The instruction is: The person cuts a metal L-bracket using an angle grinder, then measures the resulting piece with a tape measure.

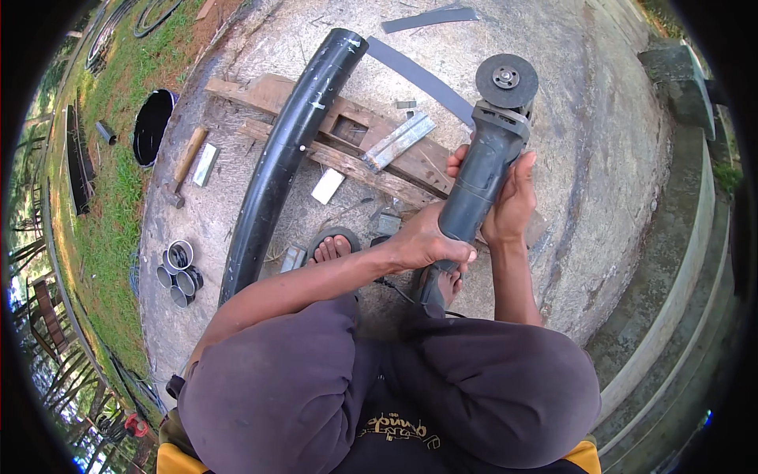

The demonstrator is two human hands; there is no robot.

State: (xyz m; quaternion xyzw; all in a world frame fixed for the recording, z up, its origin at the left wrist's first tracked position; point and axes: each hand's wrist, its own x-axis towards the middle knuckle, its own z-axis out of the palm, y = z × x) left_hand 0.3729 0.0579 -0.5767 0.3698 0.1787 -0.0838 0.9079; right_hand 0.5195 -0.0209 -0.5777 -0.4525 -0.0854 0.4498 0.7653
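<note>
An angle grinder is held in both my hands, its cutting disc pointing away from me. My left hand wraps round the rear of the dark body. Further up, my right hand grips the body from the right, with fingertips showing on its left side. To the left, a long black pipe lies slanting across wooden boards. A short metal channel piece rests on the boards between pipe and grinder. The disc touches nothing.
A hammer lies left of the pipe, near several short pipe rings. A black bucket is at the grass edge. Flat grey strips lie beyond the boards. Concrete steps run along the right. My feet are close below the boards.
</note>
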